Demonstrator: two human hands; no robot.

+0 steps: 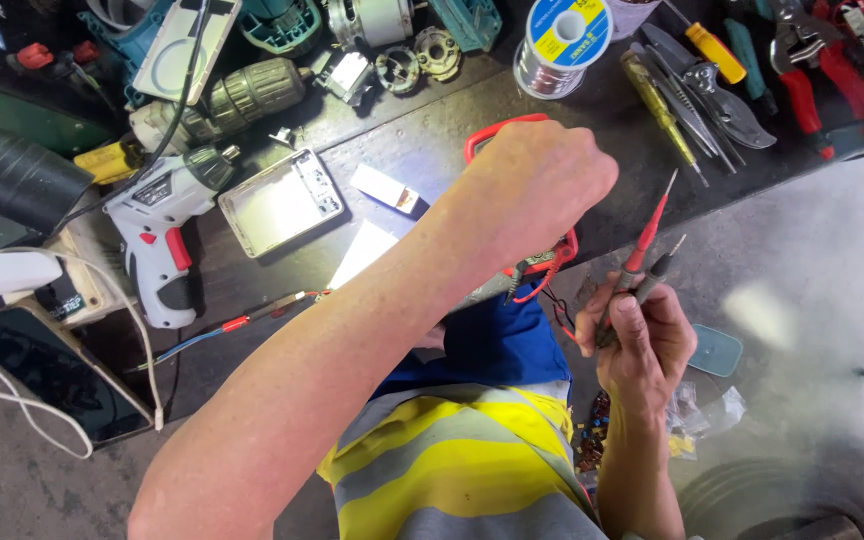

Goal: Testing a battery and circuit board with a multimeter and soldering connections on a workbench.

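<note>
Right hand (642,335) closed around two test probes (647,262), red and black, tips up, just right of the meter (522,265). Left hand (537,180) curled over the red-cased meter at the tabletop (432,150) edge, covering it; can't tell what the fingers grip underneath. Leads trail from the meter to the probes. Best to keep the probe tips apart and the meter steady. Beyond the meter: white cordless screwdriver (157,235) far left, solder spool (557,40) behind, pliers (817,70) back right.
</note>
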